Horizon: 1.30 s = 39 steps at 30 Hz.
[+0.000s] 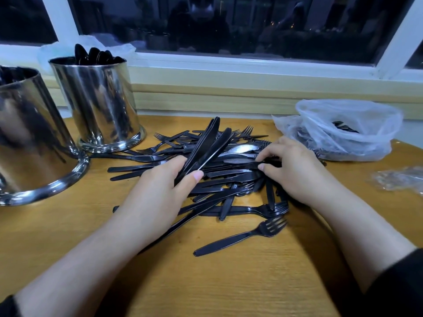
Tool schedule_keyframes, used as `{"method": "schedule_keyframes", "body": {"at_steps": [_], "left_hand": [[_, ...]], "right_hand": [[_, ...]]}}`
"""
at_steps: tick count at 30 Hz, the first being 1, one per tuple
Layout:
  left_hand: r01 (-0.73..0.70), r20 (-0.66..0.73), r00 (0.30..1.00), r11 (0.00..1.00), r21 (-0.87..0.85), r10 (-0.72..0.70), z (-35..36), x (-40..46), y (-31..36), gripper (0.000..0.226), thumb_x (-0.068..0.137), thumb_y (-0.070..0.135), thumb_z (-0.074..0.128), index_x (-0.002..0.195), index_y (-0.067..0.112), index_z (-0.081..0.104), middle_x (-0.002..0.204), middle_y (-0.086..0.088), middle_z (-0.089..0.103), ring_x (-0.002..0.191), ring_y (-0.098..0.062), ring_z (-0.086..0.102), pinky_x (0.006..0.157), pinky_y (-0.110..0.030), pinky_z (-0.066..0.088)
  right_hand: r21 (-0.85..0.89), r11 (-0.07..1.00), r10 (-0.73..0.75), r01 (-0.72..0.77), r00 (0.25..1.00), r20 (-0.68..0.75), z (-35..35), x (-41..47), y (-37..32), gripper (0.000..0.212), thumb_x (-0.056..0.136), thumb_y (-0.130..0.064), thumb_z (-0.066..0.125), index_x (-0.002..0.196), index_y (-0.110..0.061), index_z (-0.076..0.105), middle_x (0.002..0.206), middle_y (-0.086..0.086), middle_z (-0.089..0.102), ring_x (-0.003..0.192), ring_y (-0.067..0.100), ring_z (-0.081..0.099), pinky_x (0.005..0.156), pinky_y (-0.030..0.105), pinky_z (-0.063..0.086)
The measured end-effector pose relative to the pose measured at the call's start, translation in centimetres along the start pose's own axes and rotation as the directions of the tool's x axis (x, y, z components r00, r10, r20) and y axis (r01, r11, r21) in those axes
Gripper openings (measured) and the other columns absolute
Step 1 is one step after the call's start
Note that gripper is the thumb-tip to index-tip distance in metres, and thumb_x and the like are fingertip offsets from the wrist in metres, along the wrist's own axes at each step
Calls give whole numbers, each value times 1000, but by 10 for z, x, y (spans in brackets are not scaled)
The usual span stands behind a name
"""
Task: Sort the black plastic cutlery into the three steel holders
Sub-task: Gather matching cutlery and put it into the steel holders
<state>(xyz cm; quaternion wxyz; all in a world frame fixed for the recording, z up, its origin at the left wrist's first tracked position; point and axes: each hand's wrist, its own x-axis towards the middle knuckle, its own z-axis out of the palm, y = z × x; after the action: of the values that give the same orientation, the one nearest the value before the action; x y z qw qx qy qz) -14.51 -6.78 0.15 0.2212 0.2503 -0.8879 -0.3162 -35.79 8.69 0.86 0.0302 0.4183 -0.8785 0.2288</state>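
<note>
A loose pile of black plastic knives and forks covers the middle of the wooden table. My left hand grips a bunch of black knives, blades pointing up and away. My right hand rests on the right side of the pile and pinches a black knife lying there. Two steel holders show at the left: the farther holder has black spoons standing in it, and the nearer holder is cut off by the frame edge, its contents dark. A third holder is out of view.
A clear plastic bag with a few black pieces inside lies at the back right. A crumpled clear wrapper sits at the right edge. A single fork lies apart, nearer to me. A window sill and a dark window run behind the table.
</note>
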Motion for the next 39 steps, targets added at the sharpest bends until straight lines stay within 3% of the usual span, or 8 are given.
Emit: {"method": "schedule_keyframes", "body": {"at_steps": [10, 17, 21, 24, 27, 30, 35, 39], "left_hand": [[18, -16, 1000, 1000, -11, -18, 0, -1, 0, 38, 100, 47, 51, 73, 21, 46, 60, 2, 55, 50, -5, 45, 49, -19, 35], [19, -24, 1000, 1000, -3, -19, -1, -1, 0, 38, 101, 48, 49, 75, 20, 48, 62, 1, 54, 52, -4, 46, 53, -17, 38], [11, -46, 999, 1000, -29, -13, -2, -1, 0, 37, 101, 47, 49, 73, 22, 47, 56, 7, 50, 51, -4, 46, 51, -16, 37], [-9, -103, 995, 998, -54, 3, -3, -1, 1, 34, 101, 45, 48, 72, 27, 48, 57, 8, 54, 53, -3, 50, 52, -16, 39], [-30, -198, 980, 996, -85, 13, -7, -1, 1, 34, 103, 43, 47, 71, 30, 46, 55, 5, 54, 52, -10, 53, 52, -19, 42], [-44, -297, 955, 997, -65, 23, -12, 0, 3, 31, 103, 43, 43, 79, 24, 52, 53, 2, 51, 53, -12, 55, 49, -20, 42], [-46, -109, 993, 998, -32, 42, -11, -1, 6, 22, 101, 45, 45, 86, 33, 55, 72, 12, 68, 65, -3, 63, 57, -22, 48], [-86, 7, 996, 995, -53, 86, -12, -5, 8, 29, 102, 43, 47, 74, 38, 45, 63, 17, 59, 56, -1, 52, 55, -14, 39]], "right_hand": [[-58, 996, 65, -62, 997, 47, -5, -1, 2, 21, 91, -42, 69, 111, -36, 66, 111, -8, 50, 116, 17, 47, 106, 48, 35], [1, 1000, -6, 6, 998, 64, -6, -3, 2, 10, 91, -39, 71, 89, -38, 61, 100, -16, 46, 111, 14, 46, 105, 46, 36], [189, 980, -65, 64, 998, -3, -10, -8, -3, 6, 92, -35, 70, 87, -35, 66, 95, -16, 60, 95, 1, 56, 82, 26, 41], [345, 931, -88, 122, 990, -111, -14, -13, -11, 6, 94, -29, 68, 88, -32, 68, 75, -27, 63, 65, -2, 56, 59, 11, 37], [383, 903, -115, 194, 969, -221, -16, -17, -19, 10, 94, -23, 67, 87, -30, 65, 65, -26, 58, 53, 6, 45, 53, 15, 35], [383, 892, -171, 242, 963, -210, -19, -22, -28, 10, 91, -23, 65, 85, -31, 63, 73, -19, 62, 60, 4, 49, 55, 12, 36], [387, 870, -269, 306, 952, -147, -13, -27, -38, 10, 93, -31, 63, 89, -39, 61, 83, -19, 64, 70, 11, 56, 64, 15, 41], [403, 865, -255, 299, 954, -160, -9, -27, -43, 9, 92, -40, 60, 100, -41, 57, 85, -18, 62, 72, 17, 58, 71, 26, 45]]}}
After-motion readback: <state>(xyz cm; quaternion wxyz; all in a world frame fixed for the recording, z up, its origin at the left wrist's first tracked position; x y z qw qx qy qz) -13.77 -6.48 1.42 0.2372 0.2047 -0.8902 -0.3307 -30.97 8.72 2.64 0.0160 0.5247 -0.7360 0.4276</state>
